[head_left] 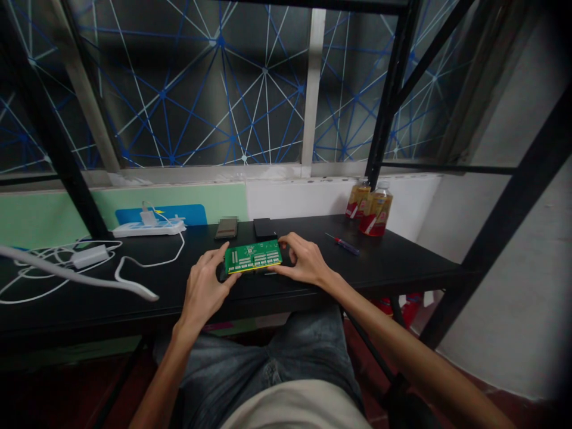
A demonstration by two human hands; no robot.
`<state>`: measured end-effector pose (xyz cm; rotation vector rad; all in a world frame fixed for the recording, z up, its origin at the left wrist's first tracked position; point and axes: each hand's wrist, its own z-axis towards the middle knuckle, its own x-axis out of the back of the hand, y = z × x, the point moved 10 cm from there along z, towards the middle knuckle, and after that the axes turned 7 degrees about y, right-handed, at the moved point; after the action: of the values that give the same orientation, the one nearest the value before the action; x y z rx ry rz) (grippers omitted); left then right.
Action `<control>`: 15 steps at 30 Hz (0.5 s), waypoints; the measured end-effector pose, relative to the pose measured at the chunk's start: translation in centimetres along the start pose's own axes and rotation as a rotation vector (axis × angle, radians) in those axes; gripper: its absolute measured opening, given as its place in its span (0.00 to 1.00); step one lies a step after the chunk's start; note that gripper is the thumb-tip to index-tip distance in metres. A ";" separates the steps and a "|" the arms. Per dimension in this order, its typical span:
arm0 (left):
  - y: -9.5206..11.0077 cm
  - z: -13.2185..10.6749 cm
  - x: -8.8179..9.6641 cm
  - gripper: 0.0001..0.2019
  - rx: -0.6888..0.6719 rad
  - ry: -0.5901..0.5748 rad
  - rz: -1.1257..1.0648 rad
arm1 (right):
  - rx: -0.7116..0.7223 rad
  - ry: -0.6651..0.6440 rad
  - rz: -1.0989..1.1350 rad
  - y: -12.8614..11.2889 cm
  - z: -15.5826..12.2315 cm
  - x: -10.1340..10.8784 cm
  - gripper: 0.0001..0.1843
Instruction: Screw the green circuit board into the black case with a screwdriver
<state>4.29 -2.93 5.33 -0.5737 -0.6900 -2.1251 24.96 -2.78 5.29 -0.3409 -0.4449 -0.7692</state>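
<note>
- green circuit board point(252, 257) lies between both hands near the front edge of the black desk point(402, 265), long side towards the person, pale rows of pads facing up
- left hand point(203, 289) grips the board's left end, thumb at the near edge, fingers curled at the far side
- right hand point(304, 262) grips the right end, fingers bent over the far corner
- cannot tell whether the board rests on the desk or is held just above it
- just behind the board: dark flat slab point(226, 228) and small black box point(264, 228), side by side
- right of the right hand: screwdriver point(342, 243) lying flat, two amber bottles point(370, 208) beyond it
- far left: white power strip point(148, 227), white cables point(134, 262) trailing over the desk
</note>
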 end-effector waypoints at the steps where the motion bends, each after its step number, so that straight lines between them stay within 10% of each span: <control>1: 0.2 0.2 0.3 0.32 -0.010 0.028 -0.028 | 0.026 0.040 0.009 -0.4 0.2 0.5 0.29; 15: 0.9 1.3 1.1 0.31 -0.094 0.085 -0.137 | 0.301 0.149 -0.117 -5.9 1.2 4.1 0.28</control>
<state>4.61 -3.19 7.18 -0.4954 -0.5988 -2.3054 22.93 -8.59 9.13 0.0240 -0.4348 -0.8221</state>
